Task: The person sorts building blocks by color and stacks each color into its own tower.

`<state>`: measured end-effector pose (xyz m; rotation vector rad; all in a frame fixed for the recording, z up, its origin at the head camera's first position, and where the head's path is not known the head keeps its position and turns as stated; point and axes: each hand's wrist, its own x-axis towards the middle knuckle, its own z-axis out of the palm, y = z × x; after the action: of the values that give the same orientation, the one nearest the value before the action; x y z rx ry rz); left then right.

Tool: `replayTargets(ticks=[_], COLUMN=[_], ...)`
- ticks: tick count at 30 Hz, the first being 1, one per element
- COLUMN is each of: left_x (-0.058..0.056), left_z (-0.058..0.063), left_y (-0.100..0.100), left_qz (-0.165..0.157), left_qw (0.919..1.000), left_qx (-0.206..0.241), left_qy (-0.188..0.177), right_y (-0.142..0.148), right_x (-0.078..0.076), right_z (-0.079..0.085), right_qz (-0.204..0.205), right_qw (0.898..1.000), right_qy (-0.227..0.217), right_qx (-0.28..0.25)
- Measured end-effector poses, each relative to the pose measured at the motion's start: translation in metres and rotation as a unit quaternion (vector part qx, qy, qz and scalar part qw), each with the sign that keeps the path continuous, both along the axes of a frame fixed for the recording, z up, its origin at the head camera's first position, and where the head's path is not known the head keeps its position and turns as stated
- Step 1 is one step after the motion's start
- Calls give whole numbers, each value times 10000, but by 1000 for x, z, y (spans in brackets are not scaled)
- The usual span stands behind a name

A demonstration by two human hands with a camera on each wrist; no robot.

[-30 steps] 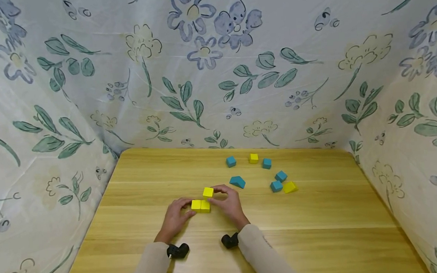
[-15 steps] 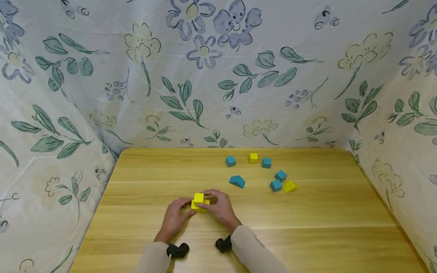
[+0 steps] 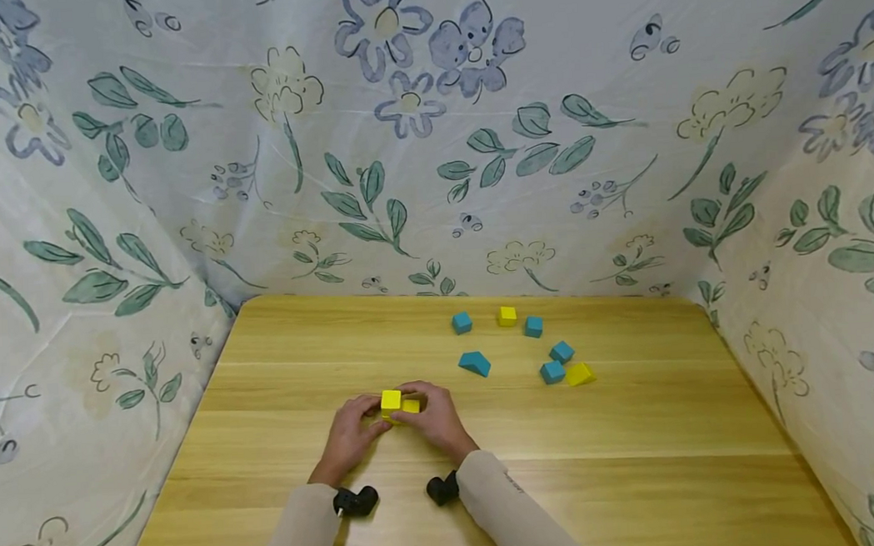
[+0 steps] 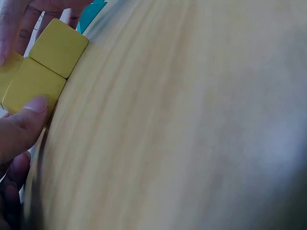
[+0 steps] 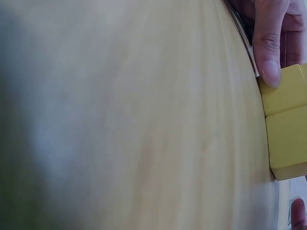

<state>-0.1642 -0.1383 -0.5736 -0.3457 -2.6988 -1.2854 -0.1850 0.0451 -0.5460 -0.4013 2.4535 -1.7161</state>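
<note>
Two yellow cubes sit side by side on the wooden table, and a third yellow cube (image 3: 391,403) is on top of the left one. My right hand (image 3: 437,423) pinches this upper cube from the right. My left hand (image 3: 348,435) holds the left lower cube (image 4: 33,88), its thumb pressing the near face. The right lower cube (image 3: 411,406) touches that one and shows partly behind my right thumb. In the right wrist view, both lower cubes stand at the right edge, the nearer being the right lower cube (image 5: 290,143); the upper one is mostly cut off.
Farther back on the table (image 3: 644,469) lie several blue cubes (image 3: 552,372), a yellow cube (image 3: 507,316), a yellow triangular block (image 3: 580,374) and a blue wedge-like block (image 3: 475,363). Flowered cloth (image 3: 401,183) rises behind the table and at both sides.
My right hand has moved left with its yellow cube, from above the right lower cube onto the left one. My left hand has stayed in place.
</note>
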Motion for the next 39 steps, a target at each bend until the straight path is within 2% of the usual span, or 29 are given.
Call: replayTargets(ticks=[7, 14, 24, 29, 34, 39], left_x=[0, 0, 0, 0, 0, 1], left_z=[-1, 0, -1, 1, 2, 1], left_y=[0, 0, -1, 0, 0, 1], left_qz=[-27, -31, -58, -35, 3, -1], left_qw=[9998, 9999, 9999, 9999, 10000, 10000], left_qx=[-106, -89, -80, -34, 14, -23], left_qy=[184, 94, 113, 89, -88, -19], right_y=[-1, -2, 0, -1, -1, 2], right_x=[-1, -1, -1, -1, -1, -1], right_z=[-1, 0, -2, -2, -3, -4], right_qz=[114, 137, 200, 191, 174, 237], right_qw=[9990, 9980, 9964, 9964, 9965, 9977], right_qy=[265, 216, 416, 367, 304, -21], right_qx=[338, 585, 714, 745, 753, 628])
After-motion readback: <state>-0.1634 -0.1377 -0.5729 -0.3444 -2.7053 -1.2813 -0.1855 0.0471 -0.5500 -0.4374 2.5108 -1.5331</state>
